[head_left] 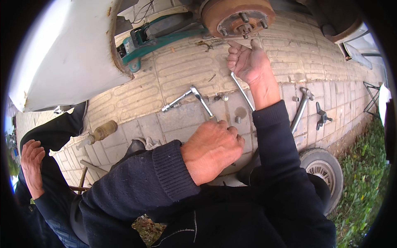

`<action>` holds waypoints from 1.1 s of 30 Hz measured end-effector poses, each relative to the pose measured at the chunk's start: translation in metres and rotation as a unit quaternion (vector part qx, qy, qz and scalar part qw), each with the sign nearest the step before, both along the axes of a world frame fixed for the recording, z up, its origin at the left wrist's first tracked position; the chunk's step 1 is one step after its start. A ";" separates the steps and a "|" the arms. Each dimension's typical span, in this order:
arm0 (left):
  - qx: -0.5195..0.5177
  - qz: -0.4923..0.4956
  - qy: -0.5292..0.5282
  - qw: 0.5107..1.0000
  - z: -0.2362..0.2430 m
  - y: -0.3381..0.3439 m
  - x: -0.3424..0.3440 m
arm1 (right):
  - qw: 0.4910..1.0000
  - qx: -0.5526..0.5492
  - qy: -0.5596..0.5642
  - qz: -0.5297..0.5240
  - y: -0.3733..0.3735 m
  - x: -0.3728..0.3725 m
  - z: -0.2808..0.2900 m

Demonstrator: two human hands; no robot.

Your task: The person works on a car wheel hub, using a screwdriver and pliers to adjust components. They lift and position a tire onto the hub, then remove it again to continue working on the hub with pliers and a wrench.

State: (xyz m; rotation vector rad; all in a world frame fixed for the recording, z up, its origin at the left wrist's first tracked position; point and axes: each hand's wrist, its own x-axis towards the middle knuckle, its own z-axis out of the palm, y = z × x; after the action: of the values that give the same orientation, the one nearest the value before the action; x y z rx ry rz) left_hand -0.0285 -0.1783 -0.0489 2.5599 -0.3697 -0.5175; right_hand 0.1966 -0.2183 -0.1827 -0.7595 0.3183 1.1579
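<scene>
Below a rusty brake drum (215, 18) with studs, my right hand (251, 64) is turned palm up. Its thumb and index finger stand apart, the other fingers curl loosely, and nothing shows in it. A silver bar (242, 89) lies partly behind that wrist. My left hand (213, 152) is closed in a fist, back upward, over the paving; what it holds, if anything, is hidden. Just beyond its knuckles, a ratchet wrench (202, 101) with an extension points its handle end toward the fist. Contact between them cannot be told.
A green floor jack (155, 43) stands beside a white body panel (66, 53). Right lie a hammer (301, 109), a black winged part (321, 116) and a wheel (321, 175). A scraper-like tool (99, 133) lies left, near another person's hand (33, 165). A small socket (237, 120) is nearby.
</scene>
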 end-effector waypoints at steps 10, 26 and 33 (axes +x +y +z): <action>-0.009 -0.001 -0.005 1.000 0.000 0.004 -0.001 | 0.646 -0.299 -0.692 -0.124 0.011 -0.010 0.006; -0.008 -0.002 -0.003 1.000 -0.001 0.003 0.001 | 0.545 -0.392 -0.738 -0.068 0.011 -0.015 0.015; -0.003 -0.011 0.002 1.000 -0.001 0.001 0.002 | 0.623 -0.301 -0.712 -0.121 0.018 -0.010 0.005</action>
State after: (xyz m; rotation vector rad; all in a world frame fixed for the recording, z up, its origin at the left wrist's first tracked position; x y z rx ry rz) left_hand -0.0267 -0.1769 -0.0496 2.5509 -0.3986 -0.5278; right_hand 0.1868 -0.2003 -0.1780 -1.9196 -0.5870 -0.1270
